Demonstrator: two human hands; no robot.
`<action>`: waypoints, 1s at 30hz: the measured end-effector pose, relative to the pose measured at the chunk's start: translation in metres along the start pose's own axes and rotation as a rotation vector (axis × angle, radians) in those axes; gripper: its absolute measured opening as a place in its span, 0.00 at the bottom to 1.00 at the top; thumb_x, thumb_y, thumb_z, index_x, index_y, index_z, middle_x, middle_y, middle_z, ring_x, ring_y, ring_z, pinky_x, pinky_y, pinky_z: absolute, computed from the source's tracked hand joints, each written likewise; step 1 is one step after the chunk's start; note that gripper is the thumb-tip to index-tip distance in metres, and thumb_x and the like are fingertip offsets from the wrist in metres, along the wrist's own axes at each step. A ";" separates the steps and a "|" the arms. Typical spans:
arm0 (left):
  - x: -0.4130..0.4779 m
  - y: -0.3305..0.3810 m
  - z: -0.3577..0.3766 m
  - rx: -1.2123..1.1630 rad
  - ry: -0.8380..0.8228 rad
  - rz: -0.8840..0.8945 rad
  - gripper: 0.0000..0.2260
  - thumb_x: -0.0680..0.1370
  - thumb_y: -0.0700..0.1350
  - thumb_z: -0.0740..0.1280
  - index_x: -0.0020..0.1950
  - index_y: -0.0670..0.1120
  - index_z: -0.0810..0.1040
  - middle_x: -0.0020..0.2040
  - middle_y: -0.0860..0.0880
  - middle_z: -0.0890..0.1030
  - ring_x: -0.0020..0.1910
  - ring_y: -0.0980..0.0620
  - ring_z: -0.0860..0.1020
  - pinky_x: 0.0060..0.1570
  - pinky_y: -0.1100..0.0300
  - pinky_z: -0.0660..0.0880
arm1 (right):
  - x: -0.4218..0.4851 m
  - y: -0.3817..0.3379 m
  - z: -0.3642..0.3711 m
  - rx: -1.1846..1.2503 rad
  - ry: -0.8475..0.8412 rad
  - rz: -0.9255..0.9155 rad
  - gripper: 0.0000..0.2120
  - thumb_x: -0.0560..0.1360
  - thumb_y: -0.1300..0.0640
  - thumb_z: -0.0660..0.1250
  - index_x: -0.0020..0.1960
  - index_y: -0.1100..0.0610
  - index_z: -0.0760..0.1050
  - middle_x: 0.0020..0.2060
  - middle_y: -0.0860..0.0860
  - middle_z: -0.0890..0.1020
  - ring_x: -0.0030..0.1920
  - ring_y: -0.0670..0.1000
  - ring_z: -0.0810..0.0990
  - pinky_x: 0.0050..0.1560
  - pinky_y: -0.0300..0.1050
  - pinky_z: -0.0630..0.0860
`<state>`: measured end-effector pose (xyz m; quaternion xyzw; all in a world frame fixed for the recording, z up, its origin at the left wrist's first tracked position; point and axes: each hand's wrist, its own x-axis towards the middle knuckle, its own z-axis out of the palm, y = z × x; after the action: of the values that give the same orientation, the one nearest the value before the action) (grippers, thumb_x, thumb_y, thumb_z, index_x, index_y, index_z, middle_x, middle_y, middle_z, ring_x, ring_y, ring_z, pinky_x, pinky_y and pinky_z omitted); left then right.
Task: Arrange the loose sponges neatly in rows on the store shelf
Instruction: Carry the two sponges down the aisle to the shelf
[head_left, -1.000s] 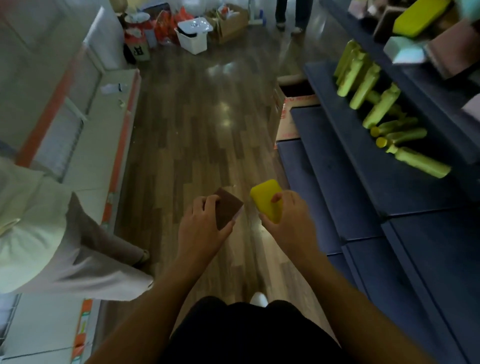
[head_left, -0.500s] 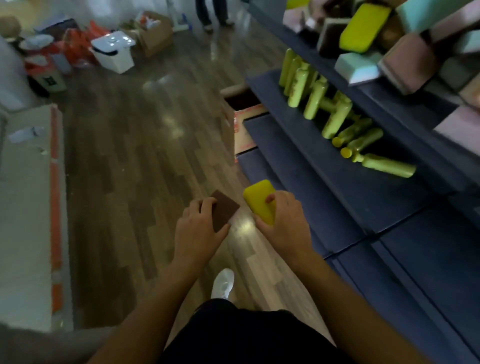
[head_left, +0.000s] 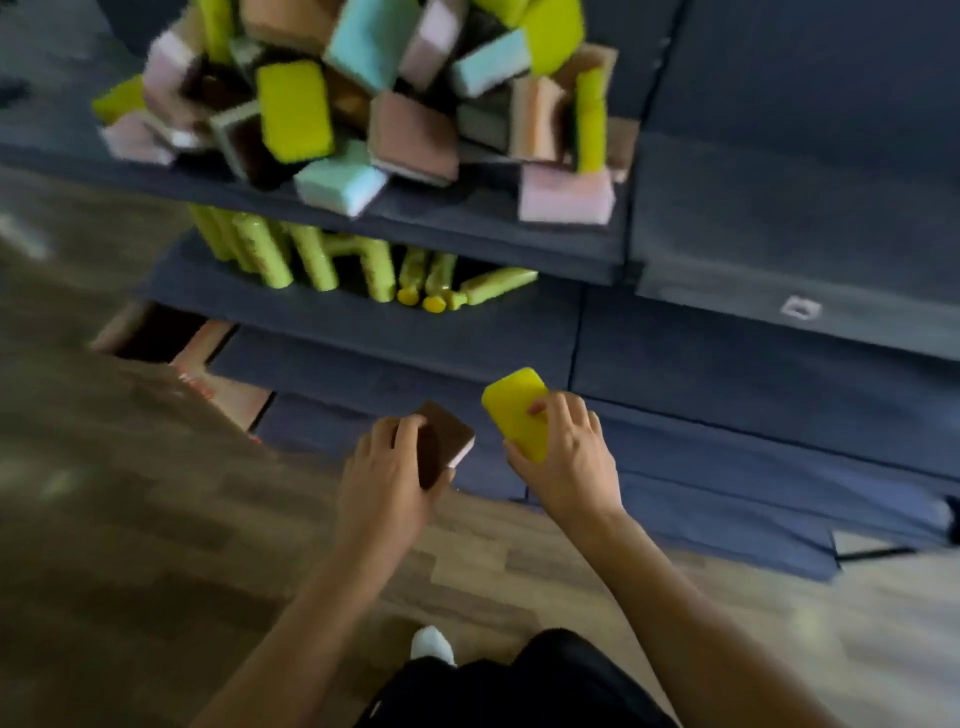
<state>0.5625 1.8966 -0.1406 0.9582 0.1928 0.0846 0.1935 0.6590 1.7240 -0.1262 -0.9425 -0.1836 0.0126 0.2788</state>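
Both arms reach forward at low shelf height. Left hand (head_left: 387, 478) grips a brown sponge (head_left: 441, 441); right hand (head_left: 563, 457) grips a yellow sponge (head_left: 514, 405). Loose sponge pile (head_left: 374, 98) sits on the upper shelf (head_left: 467, 228).

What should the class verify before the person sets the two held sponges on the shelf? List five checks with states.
1. The left hand grips the brown, pale-backed rectangular sponge: ok.
2. The right hand grips the yellow rounded foam sponge: ok.
3. The mixed-colour loose sponges sit in rows: not ok, heaped.
4. The dark blue shelf section right of the heap is bare: ok.
5. The yellow-green plastic bottles below stand upright: not ok, several lie flat.
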 end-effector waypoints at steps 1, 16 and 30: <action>0.006 0.015 0.006 -0.002 -0.028 0.061 0.26 0.67 0.53 0.76 0.61 0.47 0.73 0.54 0.45 0.75 0.49 0.39 0.76 0.39 0.48 0.76 | -0.005 0.012 -0.010 0.001 0.037 0.055 0.22 0.71 0.48 0.73 0.61 0.55 0.71 0.58 0.52 0.74 0.56 0.57 0.73 0.43 0.49 0.72; 0.035 0.237 0.048 -0.127 -0.083 0.595 0.26 0.69 0.54 0.75 0.63 0.46 0.74 0.57 0.46 0.75 0.51 0.42 0.78 0.43 0.47 0.77 | -0.062 0.154 -0.151 -0.062 0.424 0.402 0.23 0.71 0.46 0.73 0.61 0.53 0.71 0.60 0.51 0.74 0.55 0.57 0.73 0.42 0.44 0.66; 0.119 0.350 0.001 -0.143 0.169 0.576 0.26 0.71 0.55 0.73 0.65 0.46 0.73 0.59 0.45 0.75 0.56 0.42 0.76 0.50 0.48 0.74 | 0.038 0.186 -0.270 -0.084 0.540 0.203 0.21 0.71 0.49 0.72 0.60 0.55 0.71 0.57 0.55 0.76 0.54 0.61 0.73 0.47 0.50 0.71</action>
<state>0.7896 1.6461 0.0100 0.9469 -0.0778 0.2288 0.2119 0.7912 1.4522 0.0063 -0.9361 -0.0078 -0.2184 0.2756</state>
